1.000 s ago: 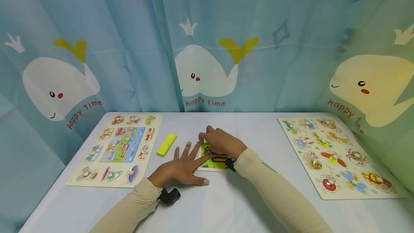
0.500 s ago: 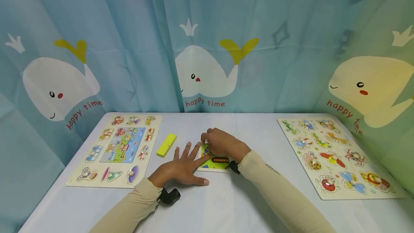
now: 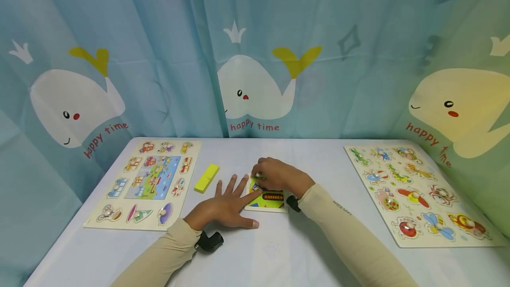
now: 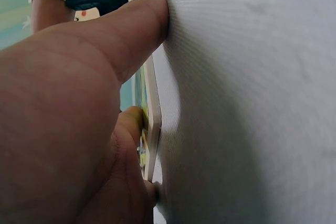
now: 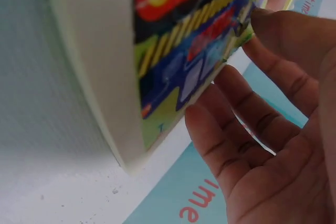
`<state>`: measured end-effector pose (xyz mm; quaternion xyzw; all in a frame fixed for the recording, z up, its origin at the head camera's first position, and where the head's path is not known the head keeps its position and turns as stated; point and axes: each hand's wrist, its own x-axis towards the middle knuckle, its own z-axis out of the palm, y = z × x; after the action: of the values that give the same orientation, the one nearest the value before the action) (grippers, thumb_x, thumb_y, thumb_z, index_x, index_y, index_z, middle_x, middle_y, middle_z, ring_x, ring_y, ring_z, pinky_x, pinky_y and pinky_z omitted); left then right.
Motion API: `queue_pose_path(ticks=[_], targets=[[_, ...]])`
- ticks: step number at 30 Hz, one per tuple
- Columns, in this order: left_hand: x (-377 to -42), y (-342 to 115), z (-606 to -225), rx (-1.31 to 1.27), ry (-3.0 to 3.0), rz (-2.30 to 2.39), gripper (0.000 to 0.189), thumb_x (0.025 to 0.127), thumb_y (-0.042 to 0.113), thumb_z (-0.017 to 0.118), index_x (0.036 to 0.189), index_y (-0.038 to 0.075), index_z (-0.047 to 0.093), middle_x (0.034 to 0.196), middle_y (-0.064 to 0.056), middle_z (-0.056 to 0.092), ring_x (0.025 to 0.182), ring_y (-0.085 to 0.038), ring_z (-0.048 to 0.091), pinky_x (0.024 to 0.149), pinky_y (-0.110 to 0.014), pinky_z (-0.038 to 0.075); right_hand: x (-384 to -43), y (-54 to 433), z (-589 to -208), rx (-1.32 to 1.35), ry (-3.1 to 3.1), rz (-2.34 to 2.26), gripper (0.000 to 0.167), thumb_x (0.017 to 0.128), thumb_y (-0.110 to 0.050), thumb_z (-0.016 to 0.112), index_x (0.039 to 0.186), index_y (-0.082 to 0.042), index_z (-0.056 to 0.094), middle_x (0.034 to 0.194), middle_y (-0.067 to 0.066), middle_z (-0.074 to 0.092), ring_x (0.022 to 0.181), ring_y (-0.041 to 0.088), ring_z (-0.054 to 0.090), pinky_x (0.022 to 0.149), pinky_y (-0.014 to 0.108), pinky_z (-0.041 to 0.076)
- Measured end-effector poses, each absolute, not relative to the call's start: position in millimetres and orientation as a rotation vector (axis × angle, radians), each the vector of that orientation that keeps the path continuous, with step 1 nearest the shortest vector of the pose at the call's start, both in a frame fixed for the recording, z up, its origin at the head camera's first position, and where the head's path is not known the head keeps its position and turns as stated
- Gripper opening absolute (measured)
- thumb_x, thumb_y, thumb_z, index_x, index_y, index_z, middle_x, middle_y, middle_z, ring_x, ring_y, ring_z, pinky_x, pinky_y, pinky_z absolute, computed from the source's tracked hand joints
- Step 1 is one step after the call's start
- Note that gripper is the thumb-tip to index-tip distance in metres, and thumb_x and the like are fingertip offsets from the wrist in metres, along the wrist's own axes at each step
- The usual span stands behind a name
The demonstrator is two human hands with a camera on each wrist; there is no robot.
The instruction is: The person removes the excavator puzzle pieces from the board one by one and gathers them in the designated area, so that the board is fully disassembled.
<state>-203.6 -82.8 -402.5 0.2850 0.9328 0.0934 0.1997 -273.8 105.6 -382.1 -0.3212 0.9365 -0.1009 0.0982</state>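
Note:
A small puzzle board (image 3: 255, 208) with a tracked construction vehicle printed on it lies mid-table. My left hand (image 3: 225, 207) is spread flat with straight fingers, one fingertip on the board's left side. At the upper part of the board, my right hand (image 3: 282, 175) has curled fingers and pinches a small green-edged puzzle piece (image 5: 244, 36), mostly covered by the fingers. The right wrist view has the thumb at that piece beside the printed picture (image 5: 194, 51), with other fingers along the board's far edge. In the left wrist view, the board's pale edge (image 4: 153, 98) shows beyond the thumb.
A yellow rectangular block (image 3: 206, 178) lies left of the board. A vehicle peg puzzle (image 3: 89, 218) is at the left, an insect peg puzzle (image 3: 402, 239) at the right. Behind the table hangs a blue curtain (image 3: 167, 79) with whales.
My right hand has shifted slightly to the right and its fingers have drawn back from the board's upper left corner, uncovering more of the picture. My left hand stays in place.

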Motion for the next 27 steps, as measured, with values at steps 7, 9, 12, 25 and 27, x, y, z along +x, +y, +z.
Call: queue_pose_path(ticks=[7,9,12,25,27], targets=[[-203.8,-83.8,-401.5,0.8,2.6,0.278,0.085,0.085,0.068,0.056,0.156,0.035,0.021,0.162,-0.01,-0.008,0.144,-0.038,-0.014,0.106,-0.067,-0.005,-274.6,108.1,-382.7,-0.928,2.801,-0.329,0.016,0.089,-0.019,0.074,0.103,-0.012,0.074,0.11,0.005,0.06,0.101,0.018,0.058,0.094,0.035,0.047],[-204.0,-84.0,-401.7,0.802,2.597,0.28,0.085,0.086,0.068,0.056,0.156,0.035,0.021,0.162,-0.01,-0.008,0.144,-0.038,-0.014,0.106,-0.067,-0.005,-273.4,108.8,-382.1,-0.885,2.817,-0.34,0.018,0.087,-0.022,0.076,0.101,-0.012,0.075,0.109,0.006,0.06,0.1,0.019,0.057,0.093,0.035,0.047],[-203.7,-84.4,-402.1,0.803,2.592,0.29,0.085,0.086,0.068,0.056,0.156,0.035,0.021,0.162,-0.01,-0.009,0.144,-0.038,-0.014,0.106,-0.067,-0.006,-271.5,109.6,-381.2,-0.833,2.832,-0.349,0.021,0.084,-0.027,0.079,0.099,-0.013,0.076,0.108,0.005,0.06,0.1,0.018,0.057,0.093,0.035,0.047],[-202.9,-85.1,-403.3,0.807,2.593,0.315,0.085,0.085,0.068,0.057,0.156,0.035,0.021,0.162,-0.009,-0.01,0.144,-0.038,-0.015,0.106,-0.067,-0.006,-268.1,102.9,-377.6,-0.757,2.798,-0.532,0.022,0.084,-0.013,0.078,0.1,-0.01,0.063,0.092,0.0,0.061,0.085,0.015,0.057,0.084,0.034,0.051],[-203.1,-85.2,-403.3,0.807,2.592,0.316,0.085,0.085,0.068,0.057,0.156,0.035,0.022,0.162,-0.009,-0.01,0.144,-0.038,-0.015,0.106,-0.067,-0.007,-268.4,103.4,-377.3,-0.757,2.782,-0.609,0.019,0.085,-0.007,0.076,0.098,-0.009,0.062,0.088,0.0,0.061,0.082,0.015,0.057,0.08,0.034,0.051]])
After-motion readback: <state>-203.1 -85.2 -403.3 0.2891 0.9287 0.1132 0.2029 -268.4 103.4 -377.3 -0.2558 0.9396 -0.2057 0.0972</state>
